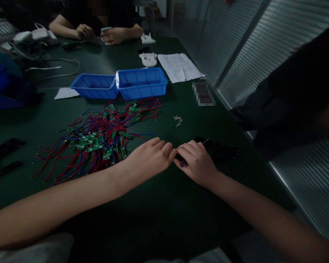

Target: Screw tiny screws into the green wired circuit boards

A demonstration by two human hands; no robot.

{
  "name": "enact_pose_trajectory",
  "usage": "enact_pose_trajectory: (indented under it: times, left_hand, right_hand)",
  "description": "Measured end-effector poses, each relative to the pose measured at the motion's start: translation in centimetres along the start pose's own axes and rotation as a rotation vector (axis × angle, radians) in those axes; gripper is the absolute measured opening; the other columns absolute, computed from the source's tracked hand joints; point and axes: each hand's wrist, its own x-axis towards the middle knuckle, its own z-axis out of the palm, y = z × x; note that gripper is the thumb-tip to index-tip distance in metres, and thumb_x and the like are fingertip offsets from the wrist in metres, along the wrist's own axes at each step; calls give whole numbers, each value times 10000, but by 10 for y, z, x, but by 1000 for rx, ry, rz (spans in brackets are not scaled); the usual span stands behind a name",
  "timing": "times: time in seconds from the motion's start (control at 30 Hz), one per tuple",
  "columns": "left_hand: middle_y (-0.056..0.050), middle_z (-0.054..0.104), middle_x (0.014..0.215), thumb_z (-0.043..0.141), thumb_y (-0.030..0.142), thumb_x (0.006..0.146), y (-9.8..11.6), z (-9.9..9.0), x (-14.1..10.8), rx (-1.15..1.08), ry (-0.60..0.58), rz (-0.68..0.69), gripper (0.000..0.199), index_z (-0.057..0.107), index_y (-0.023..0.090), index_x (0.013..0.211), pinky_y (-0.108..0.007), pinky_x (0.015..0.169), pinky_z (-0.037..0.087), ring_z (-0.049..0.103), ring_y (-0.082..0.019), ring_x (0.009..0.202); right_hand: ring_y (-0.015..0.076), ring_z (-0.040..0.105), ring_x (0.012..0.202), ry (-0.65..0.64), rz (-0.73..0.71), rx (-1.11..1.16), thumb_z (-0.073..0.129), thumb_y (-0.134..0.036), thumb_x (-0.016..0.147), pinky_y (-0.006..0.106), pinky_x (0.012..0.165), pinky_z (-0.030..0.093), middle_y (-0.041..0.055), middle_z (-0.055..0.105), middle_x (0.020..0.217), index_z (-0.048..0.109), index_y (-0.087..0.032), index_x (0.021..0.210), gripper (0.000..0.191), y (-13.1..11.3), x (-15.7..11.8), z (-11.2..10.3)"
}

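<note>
My right hand point(195, 162) is curled around a screwdriver. The dark purple end of the screwdriver's handle point(183, 163) shows below the fingers, and a thin metal shaft sticks out above the knuckles. Beside it, my left hand point(157, 155) is closed, its fingertips meeting those of the right hand. What the left fingers pinch is hidden. Black plastic parts point(224, 150) lie just beyond my right hand. Small screws point(177, 119) sit in a loose pile farther up the table. To the left spreads a heap of green circuit boards point(91, 141) with red and blue wires.
Two blue bins point(142, 91) stand behind the wired boards. Printed sheets point(179, 67) and white plastic parts point(148, 59) lie beyond. More black parts point(4, 155) rest at left. Another person's hands point(112, 35) work at the far side. A dark-sleeved person is at right.
</note>
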Motion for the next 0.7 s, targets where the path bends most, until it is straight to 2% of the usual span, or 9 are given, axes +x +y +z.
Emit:
enact_pose_trajectory:
  times: [0.37,0.53,0.7]
  left_hand:
    - [-11,555,785,492,135,861,-13,2,-2,-96,-56,26,49,489,180,881,-322,668,370,545,-186,689]
    - [7,543,750,500,180,869,-18,9,-12,-106,12,63,30,492,188,841,-326,679,379,531,-181,681]
    - [-1,577,796,445,230,913,-18,15,-17,-175,51,38,103,533,177,905,-308,715,394,552,-160,727]
  right_hand:
    - [186,484,891,17,12,47,443,-358,905,337,745,282,17,629,940,585,-197,938,217,-2,0,-1]
    - [175,491,914,25,36,126,466,-347,901,337,765,288,-6,639,969,599,-231,1002,203,-1,0,0]
    - [172,491,912,23,53,149,478,-348,897,336,768,291,-9,643,971,608,-233,1005,205,-1,-1,-1]
